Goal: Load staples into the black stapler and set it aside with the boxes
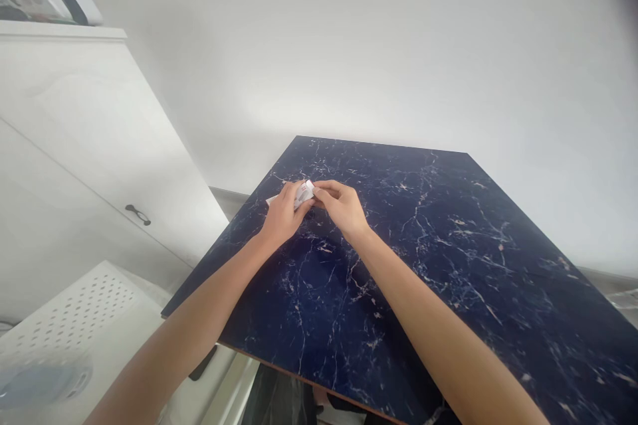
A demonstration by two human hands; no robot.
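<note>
A small white box (303, 195) with grey and red print is held just above the dark blue marble-patterned tabletop (399, 239). Wrapped round its body, my left hand (284, 214) has the thumb on the near side and the fingers over the far side. My right hand (343, 204) pinches the box's right end between thumb and fingertips. Fingers cover much of the box, so its full shape and any contents are hidden.
Left of the table stands a white cabinet (90, 146) with a dark handle (138, 214). Below it is a white perforated surface (94, 305) with a clear plastic item (44, 382) on it. A pale wall (379, 46) rises behind the table.
</note>
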